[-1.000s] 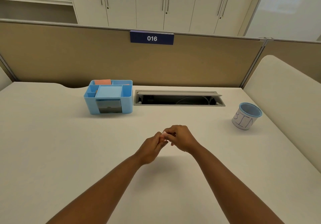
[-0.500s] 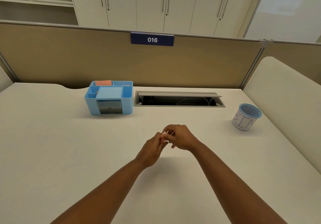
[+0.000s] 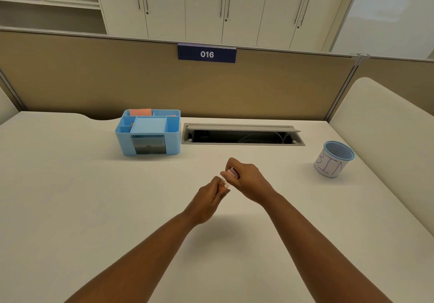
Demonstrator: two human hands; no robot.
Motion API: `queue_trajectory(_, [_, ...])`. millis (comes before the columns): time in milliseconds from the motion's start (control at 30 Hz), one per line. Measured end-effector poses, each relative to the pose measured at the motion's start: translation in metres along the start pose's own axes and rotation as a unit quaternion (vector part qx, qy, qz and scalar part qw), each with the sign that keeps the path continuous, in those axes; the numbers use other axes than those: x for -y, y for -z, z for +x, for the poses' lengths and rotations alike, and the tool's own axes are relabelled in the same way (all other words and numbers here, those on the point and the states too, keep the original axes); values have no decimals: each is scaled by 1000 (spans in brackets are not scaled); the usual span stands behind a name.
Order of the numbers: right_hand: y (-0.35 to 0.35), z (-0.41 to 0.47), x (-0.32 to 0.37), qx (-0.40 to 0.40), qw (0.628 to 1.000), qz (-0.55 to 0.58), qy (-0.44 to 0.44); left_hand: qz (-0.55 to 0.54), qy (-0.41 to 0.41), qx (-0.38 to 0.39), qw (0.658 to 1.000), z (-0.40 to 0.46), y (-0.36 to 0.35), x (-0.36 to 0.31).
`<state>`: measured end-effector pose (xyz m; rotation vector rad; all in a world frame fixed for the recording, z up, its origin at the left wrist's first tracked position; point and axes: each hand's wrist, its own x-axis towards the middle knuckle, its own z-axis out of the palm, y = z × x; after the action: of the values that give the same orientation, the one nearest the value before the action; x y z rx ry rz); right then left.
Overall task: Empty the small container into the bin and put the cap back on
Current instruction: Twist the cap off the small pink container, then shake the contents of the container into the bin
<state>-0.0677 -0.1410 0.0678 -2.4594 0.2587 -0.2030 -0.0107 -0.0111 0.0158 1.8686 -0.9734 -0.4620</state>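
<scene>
Above the middle of the white desk, my left hand point(image 3: 207, 198) grips a small clear container point(image 3: 223, 183) with orange contents; only its open top shows between my fingers. Just to its upper right, my right hand point(image 3: 246, 179) pinches a pale pink cap point(image 3: 232, 173), a small gap away from the container. The bin point(image 3: 333, 159), a white cup with a blue rim and "BIN" written on its side, stands upright far to the right near the desk's edge.
A blue desk organizer point(image 3: 148, 132) sits at the back left of the desk. An open cable tray point(image 3: 242, 135) is sunk into the desk behind my hands. A beige partition runs along the back, and a padded panel borders the right side.
My hands were joined around the capped container. Now they have drawn apart, the right hand lifting the pink cap off up and to the right.
</scene>
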Motion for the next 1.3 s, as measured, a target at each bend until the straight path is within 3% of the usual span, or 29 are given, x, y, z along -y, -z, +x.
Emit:
queue_trajectory(200, [6, 4, -6, -8, 989, 139, -49, -30, 15, -29, 999, 2, 3, 1])
queue_trajectory(333, [6, 2, -15, -7, 952, 284, -112, -28, 28, -45, 998, 6, 5, 5])
queue_trajectory(467, [-1, 1, -30, -57, 923, 350, -150, 2, 49, -119, 992, 9, 7, 12])
queue_trajectory(833, [-52, -12, -61, -115, 957, 190, -189, 1, 94, -158, 983, 15, 13, 24])
queue_trajectory(1200, [-61, -17, -65, -99, 958, 148, -227, -2, 91, -157, 983, 15, 17, 21])
queue_trajectory(1300, [-57, -18, -57, -154, 947, 173, -222, -13, 88, -159, 983, 15, 17, 16])
